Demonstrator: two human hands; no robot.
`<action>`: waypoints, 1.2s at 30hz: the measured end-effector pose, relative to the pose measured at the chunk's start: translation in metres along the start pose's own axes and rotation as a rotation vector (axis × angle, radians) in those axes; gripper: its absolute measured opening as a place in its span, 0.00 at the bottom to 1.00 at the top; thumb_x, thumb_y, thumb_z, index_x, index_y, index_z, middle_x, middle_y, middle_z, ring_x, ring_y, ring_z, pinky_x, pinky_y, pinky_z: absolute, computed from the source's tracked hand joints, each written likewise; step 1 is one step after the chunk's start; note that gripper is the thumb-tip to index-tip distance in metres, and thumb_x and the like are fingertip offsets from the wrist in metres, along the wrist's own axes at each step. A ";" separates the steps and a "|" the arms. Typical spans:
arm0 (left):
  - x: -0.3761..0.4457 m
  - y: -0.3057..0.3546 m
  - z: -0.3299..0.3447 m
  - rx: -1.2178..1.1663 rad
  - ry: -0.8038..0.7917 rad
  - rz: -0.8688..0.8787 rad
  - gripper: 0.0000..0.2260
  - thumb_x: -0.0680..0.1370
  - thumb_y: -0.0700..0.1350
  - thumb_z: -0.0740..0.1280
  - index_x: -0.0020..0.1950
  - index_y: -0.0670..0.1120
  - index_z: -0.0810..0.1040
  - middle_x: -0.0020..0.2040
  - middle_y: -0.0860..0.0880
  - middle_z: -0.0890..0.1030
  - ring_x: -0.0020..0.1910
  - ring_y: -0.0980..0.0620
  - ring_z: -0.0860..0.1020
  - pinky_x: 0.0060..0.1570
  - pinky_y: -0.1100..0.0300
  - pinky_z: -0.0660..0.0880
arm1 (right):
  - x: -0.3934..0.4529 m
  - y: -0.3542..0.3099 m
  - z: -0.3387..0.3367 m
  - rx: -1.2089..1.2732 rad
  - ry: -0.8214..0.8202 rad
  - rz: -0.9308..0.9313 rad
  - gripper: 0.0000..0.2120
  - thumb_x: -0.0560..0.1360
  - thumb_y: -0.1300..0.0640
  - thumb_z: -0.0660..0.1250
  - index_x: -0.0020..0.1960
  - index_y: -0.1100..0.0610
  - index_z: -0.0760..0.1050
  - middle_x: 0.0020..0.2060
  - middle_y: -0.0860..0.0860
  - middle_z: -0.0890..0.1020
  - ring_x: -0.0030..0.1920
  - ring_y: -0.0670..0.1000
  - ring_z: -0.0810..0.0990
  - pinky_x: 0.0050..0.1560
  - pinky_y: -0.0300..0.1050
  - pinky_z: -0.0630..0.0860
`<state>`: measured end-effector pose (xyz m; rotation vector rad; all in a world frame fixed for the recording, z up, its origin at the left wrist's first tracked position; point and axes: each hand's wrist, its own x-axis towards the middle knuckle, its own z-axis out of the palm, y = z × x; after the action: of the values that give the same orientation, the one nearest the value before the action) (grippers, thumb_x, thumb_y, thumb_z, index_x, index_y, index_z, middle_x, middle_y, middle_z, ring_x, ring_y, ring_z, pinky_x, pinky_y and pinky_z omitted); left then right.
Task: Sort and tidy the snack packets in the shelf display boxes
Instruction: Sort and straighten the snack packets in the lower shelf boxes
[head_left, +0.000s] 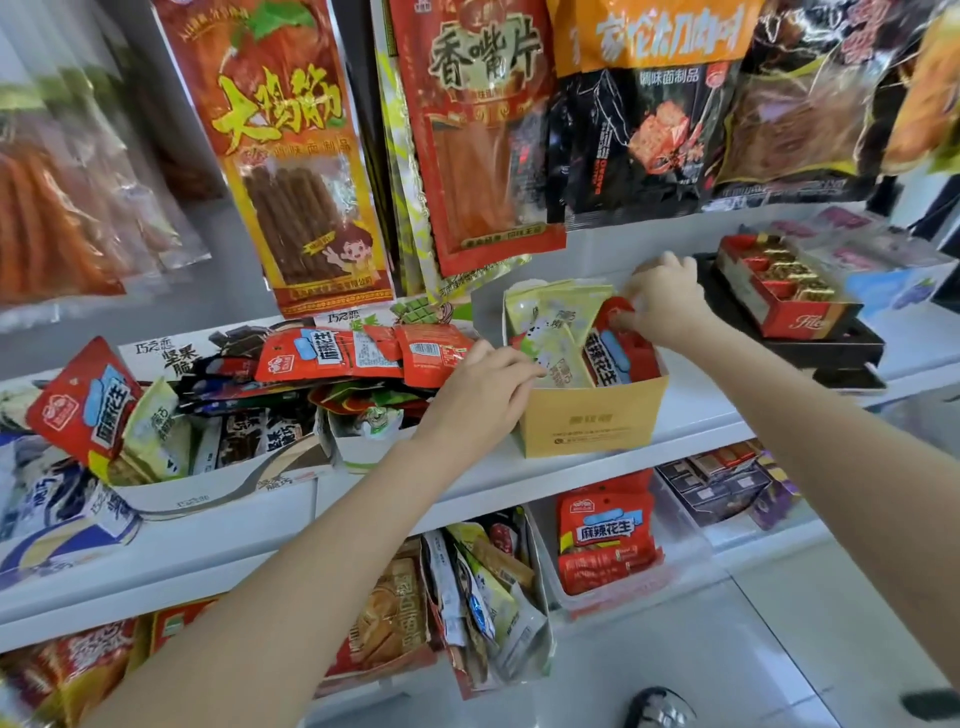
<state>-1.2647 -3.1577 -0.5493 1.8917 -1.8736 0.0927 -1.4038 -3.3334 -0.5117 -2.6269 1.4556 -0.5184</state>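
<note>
The yellow box (592, 415) looks like matt card, smooth and plain. The red packets (618, 348) and pale green packets (556, 322) inside it are shiny crinkly plastic. The big hanging bags (296, 156) above are glossy see-through plastic that catches the light. The white shelf (701, 410) is smooth and a bit shiny. The red chocolate tray (779, 306) looks like glossy card with gold foil

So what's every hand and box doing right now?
Left hand: holding pale green packets.
Right hand: pinching red peanut packet.
Yellow box: open, upright, packets standing inside.
White display box: packets jumbled.
Red chocolate box: open.
</note>
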 end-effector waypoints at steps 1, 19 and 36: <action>-0.001 0.001 0.000 -0.011 0.006 -0.003 0.14 0.81 0.44 0.57 0.63 0.46 0.76 0.60 0.50 0.77 0.55 0.51 0.67 0.54 0.65 0.62 | -0.005 0.000 -0.004 0.137 0.110 0.009 0.10 0.74 0.57 0.66 0.48 0.64 0.74 0.48 0.61 0.73 0.56 0.61 0.70 0.50 0.50 0.67; 0.002 0.033 -0.043 -0.642 0.061 -0.106 0.28 0.76 0.48 0.67 0.72 0.52 0.59 0.70 0.56 0.66 0.67 0.59 0.66 0.64 0.63 0.64 | -0.104 0.003 -0.127 0.517 0.302 -0.398 0.04 0.73 0.55 0.68 0.43 0.47 0.74 0.37 0.42 0.80 0.36 0.33 0.79 0.35 0.26 0.73; -0.015 0.015 -0.035 -0.153 -0.294 0.058 0.04 0.77 0.44 0.64 0.44 0.45 0.76 0.71 0.56 0.64 0.56 0.56 0.75 0.56 0.55 0.73 | -0.029 -0.002 -0.014 -0.204 -0.378 -0.289 0.24 0.77 0.55 0.61 0.71 0.54 0.60 0.64 0.55 0.74 0.63 0.58 0.68 0.62 0.45 0.59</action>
<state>-1.2707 -3.1297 -0.5193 1.8249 -2.0588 -0.3179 -1.4209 -3.3068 -0.5053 -2.9000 1.0733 0.1175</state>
